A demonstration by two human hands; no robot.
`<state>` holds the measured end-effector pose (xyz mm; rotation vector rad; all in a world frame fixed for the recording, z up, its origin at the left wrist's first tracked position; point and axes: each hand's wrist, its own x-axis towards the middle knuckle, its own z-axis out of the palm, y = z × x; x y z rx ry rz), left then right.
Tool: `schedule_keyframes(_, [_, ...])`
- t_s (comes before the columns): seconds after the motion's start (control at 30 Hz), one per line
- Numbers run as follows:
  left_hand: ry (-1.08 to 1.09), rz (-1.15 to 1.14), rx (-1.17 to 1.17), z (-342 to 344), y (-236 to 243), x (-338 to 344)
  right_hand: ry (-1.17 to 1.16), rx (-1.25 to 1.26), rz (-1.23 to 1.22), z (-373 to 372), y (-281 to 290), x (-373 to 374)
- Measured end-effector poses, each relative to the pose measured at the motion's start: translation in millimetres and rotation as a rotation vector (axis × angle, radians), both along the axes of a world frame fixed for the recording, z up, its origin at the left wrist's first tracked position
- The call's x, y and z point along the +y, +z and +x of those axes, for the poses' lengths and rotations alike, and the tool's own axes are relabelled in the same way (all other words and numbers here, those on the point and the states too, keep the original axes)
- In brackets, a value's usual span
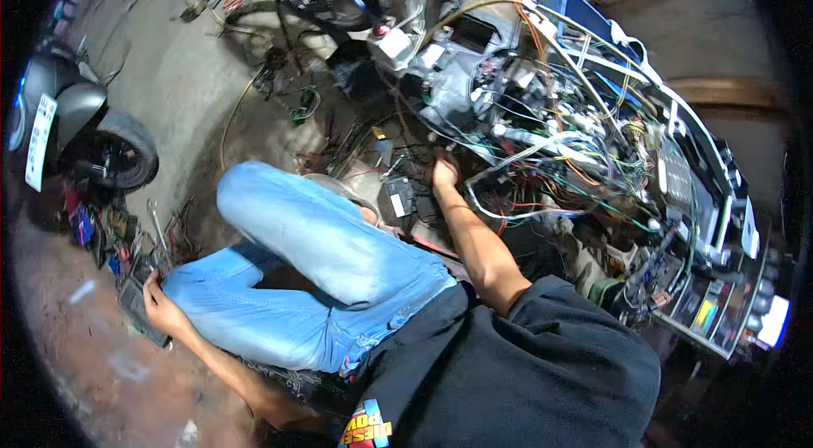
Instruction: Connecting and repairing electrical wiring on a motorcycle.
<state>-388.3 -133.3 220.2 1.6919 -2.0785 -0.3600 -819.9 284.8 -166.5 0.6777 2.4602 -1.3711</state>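
I sit with bent knees in blue jeans (pixel 313 253) beside a partly dismantled motorcycle (pixel 461 84) with its wiring laid bare. My left hand (pixel 167 312) is down at the left, beside my knee, with its fingers closed on the edge of a dark flat rectangular object (pixel 135 306); its kind does not show. My right hand (pixel 445 171) reaches forward to the lower side of the motorcycle, among dark cables. Its fingers are mostly hidden there. Just left of that hand lies a black battery-like box (pixel 398 197) with a pale label.
A thick bundle of coloured wires (pixel 576 152) spreads across the right. At the far left stands a scooter's wheel (pixel 114 152). Several tools and loose parts (pixel 127 236) lie below it, a spanner (pixel 157 224) among them. A lit screen (pixel 772 321) and shelf stand at the lower right.
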Motion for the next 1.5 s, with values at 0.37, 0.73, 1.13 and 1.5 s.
schedule_keyframes(0.37, [-0.207,0.154,-0.085,-8.8,-54.0,-10.1,-0.478,0.418,-0.430,-9.5,-103.6,74.5])
schedule_keyframes(0.73, [-0.316,0.147,0.012,-78.0,-45.7,-18.2,-0.381,0.325,-0.783,4.8,83.8,88.2])
schedule_keyframes(1.13, [-0.400,0.155,0.009,-158.8,-48.5,-3.7,-0.023,-0.020,-0.516,95.2,163.0,91.5])
schedule_keyframes(1.5, [-0.652,-0.068,0.442,-239.0,-21.1,98.8,0.330,-0.019,-0.913,129.8,315.3,65.3])
